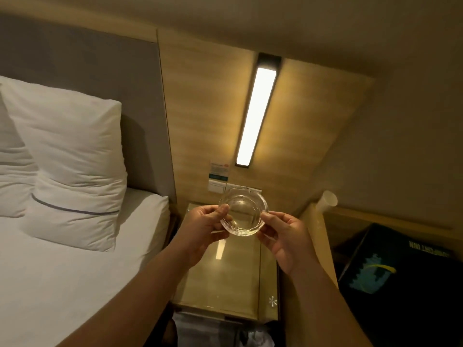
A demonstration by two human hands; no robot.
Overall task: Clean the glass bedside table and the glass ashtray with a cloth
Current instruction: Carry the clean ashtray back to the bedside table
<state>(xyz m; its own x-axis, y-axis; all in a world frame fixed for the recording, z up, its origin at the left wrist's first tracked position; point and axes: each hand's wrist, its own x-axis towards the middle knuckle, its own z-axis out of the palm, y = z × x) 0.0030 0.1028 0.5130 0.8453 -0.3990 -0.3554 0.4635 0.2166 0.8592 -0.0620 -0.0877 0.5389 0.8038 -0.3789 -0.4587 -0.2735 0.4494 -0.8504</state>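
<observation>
Ashtray [242, 211], clear glass, round, held up in the air above the far end of the glass bedside table [225, 279], tilted so its bowl faces the camera. Left hand [203, 225] pinches its left rim, thumb on the front, fingers curled behind. Right hand [285, 237] grips the right rim the same way. Bed with a white pillow [72, 156] at left. Lit wall lamp [255, 116] above the table. Paper cup [325, 200] tilted, far right. No cloth in sight.

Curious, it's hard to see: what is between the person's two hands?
A glass ashtray, held above the glass bedside table; the left hand and right hand pinch its opposite sides, in the head view.
</observation>
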